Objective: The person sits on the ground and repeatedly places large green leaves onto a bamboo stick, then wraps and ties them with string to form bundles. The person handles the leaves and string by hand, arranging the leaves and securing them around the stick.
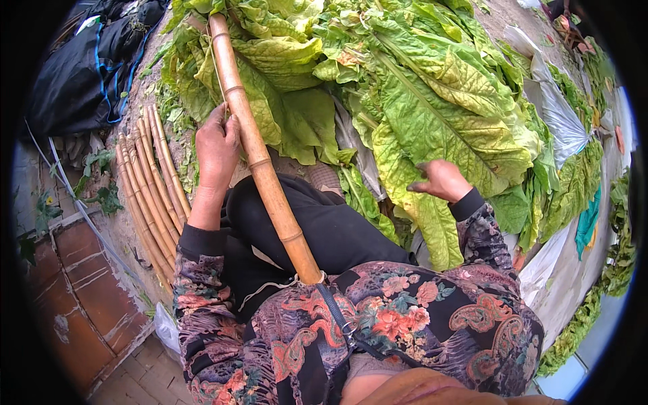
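Observation:
A long bamboo pole (262, 165) slants from the leaf pile down to my chest, its near end against my floral jacket. My left hand (217, 150) is beside the pole's left side, fingers closed on a thin string (217, 71) that runs up along the pole. Large yellow-green leaves (270, 57) hang around the pole's far end. On the right, my right hand (442, 181) is over the heap of broad green leaves (442, 101), thumb and fingers apart at a yellowish leaf (398, 169). Whether its fingertips touch that leaf I cannot tell.
Several bare bamboo poles (152, 182) lie side by side at my left. Beyond them is a black cover (81, 74) with blue edging. A rusty brown metal panel (84, 297) is at the lower left. White plastic sheeting (557, 121) and more leaves lie at the right.

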### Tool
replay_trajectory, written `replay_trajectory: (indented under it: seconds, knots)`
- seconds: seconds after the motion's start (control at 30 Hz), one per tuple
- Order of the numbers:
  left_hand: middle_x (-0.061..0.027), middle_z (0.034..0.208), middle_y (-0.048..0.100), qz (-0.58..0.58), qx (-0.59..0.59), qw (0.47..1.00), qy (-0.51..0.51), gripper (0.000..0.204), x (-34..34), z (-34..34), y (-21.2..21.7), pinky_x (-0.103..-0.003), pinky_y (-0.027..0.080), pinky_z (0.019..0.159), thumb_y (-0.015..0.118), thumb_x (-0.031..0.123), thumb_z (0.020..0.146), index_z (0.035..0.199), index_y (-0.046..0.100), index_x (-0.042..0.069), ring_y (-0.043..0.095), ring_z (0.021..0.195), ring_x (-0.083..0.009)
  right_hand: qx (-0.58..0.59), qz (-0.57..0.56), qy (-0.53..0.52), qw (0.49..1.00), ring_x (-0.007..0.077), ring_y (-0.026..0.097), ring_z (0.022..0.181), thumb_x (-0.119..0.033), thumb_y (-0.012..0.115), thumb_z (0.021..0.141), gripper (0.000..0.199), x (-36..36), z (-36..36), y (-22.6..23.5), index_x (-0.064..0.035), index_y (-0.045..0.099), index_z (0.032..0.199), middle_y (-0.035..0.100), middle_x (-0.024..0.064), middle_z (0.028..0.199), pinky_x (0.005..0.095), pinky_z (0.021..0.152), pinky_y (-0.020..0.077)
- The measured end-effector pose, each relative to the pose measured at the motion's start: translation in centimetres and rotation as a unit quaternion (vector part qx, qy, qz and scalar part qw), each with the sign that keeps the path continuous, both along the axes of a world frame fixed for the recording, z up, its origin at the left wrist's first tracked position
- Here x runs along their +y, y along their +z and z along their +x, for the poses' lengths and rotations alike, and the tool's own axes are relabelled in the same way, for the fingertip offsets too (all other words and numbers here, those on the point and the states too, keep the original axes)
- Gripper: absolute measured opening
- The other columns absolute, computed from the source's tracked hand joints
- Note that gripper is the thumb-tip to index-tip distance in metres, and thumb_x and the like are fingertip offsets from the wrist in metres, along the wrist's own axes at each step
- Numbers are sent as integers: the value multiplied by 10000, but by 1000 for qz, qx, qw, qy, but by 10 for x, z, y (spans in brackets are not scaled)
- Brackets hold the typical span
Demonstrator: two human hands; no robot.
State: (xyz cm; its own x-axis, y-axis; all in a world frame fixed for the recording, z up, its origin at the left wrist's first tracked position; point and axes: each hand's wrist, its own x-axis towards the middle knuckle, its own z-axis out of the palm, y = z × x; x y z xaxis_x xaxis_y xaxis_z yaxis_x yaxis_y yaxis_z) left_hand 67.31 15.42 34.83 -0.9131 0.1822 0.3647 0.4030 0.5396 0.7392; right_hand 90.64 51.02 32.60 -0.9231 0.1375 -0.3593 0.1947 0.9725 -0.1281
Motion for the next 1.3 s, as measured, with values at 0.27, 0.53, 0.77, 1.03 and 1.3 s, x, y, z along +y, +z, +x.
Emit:
replay_trajectory:
  seconds: [0.27,0.53,0.77,1.03,1.3]
  knots:
    - [-168,789,664,140,26,988,-58,254,9,14,23,-299,497,643,524,68,851,1070,626,-11,645,678,-168,156,292,-103,938,336,507,1091,-472,779,641,1045,74,-170,31,-43,229,1420,440,148,1319,439,920,409]
    - [-34,730,583,188,-37,974,-123,218,14,21,40,-233,433,580,551,105,873,1040,620,-17,517,618,-78,239,332,-87,908,291,548,992,-222,700,682,562,54,-138,34,-74,476,1176,556,122,1046,437,808,409]
    - [-26,818,597,315,-174,888,-285,448,31,23,38,-241,437,716,659,365,834,993,607,-50,518,772,-74,411,180,-22,893,330,578,853,-224,695,638,593,-47,-70,113,-56,494,1169,572,134,983,416,735,453]
    - [27,794,544,382,-242,831,-323,356,46,35,38,-183,404,575,685,272,836,1029,593,-12,485,664,-34,399,7,109,911,303,620,901,-228,773,662,659,-137,-76,113,-68,468,1223,605,157,1042,376,751,496]
    - [84,721,516,498,-216,739,-400,224,17,13,49,-154,344,495,693,214,828,981,635,61,435,575,6,342,-257,174,887,217,510,1106,-126,615,875,312,-55,-145,120,18,570,1149,579,119,1152,331,967,378]
